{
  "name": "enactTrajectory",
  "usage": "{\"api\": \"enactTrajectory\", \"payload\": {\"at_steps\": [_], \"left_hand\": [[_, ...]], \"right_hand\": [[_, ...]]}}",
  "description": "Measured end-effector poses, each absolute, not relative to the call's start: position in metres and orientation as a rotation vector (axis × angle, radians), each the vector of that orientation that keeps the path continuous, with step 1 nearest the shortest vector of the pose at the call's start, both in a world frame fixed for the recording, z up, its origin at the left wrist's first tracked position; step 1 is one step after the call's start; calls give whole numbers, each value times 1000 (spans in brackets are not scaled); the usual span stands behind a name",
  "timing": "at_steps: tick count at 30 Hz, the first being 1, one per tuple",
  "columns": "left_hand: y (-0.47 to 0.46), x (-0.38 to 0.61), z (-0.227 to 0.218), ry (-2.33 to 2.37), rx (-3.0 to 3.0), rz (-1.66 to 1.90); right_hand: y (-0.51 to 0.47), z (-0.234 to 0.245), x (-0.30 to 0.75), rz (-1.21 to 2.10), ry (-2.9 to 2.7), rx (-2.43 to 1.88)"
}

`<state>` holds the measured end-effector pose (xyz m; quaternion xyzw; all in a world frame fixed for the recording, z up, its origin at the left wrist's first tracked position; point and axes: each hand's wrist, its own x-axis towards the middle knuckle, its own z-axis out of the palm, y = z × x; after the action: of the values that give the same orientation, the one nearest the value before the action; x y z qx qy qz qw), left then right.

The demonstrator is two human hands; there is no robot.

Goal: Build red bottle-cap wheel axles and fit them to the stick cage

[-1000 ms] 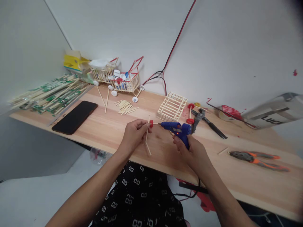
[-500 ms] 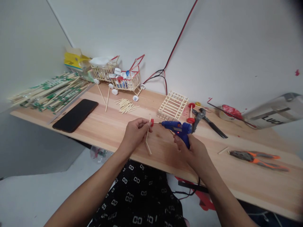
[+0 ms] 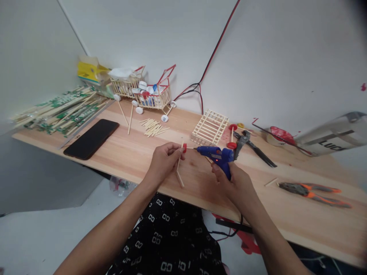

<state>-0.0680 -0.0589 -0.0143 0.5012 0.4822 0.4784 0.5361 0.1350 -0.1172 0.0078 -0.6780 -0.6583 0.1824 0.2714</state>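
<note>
My left hand [image 3: 163,160] pinches a thin wooden stick [image 3: 179,168] that carries a small red cap [image 3: 184,148] at its top end. My right hand [image 3: 235,183] is wrapped round the handle of a blue glue gun [image 3: 216,156], whose red light is on. The gun's nozzle points left and sits right at the red cap. Both hands hover over the front part of a wooden table [image 3: 137,151]. Behind the gun lies a small crate of sticks [image 3: 210,128] next to an axle with two red wheels [image 3: 231,136].
A black phone [image 3: 91,138] and wrapped chopsticks [image 3: 60,110] lie at the left. Two stick carts with bottle caps [image 3: 145,93] and loose sticks [image 3: 152,128] stand at the back. Black pliers [image 3: 252,147] and orange pliers [image 3: 314,190] lie at the right. Red and black wires [image 3: 197,91] hang down the wall.
</note>
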Motion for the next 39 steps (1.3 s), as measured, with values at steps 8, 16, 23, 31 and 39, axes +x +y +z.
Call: {"api": "enactTrajectory", "payload": {"at_steps": [8, 16, 23, 31, 39], "left_hand": [[-61, -68, -11, 1160, 1181, 1131], [-60, -68, -12, 1222, 1344, 1106], [-64, -64, -8, 1259, 1712, 1015], [-61, -58, -5, 1355, 1881, 928], [-64, -50, -10, 1427, 2035, 809]], "right_hand": [[-116, 7, 135, 494, -1779, -1847], [-117, 7, 135, 476, -1775, -1835], [-116, 7, 137, 485, -1769, -1855], [-115, 6, 140, 474, -1762, -1866], [-117, 6, 140, 475, -1741, -1907]]}}
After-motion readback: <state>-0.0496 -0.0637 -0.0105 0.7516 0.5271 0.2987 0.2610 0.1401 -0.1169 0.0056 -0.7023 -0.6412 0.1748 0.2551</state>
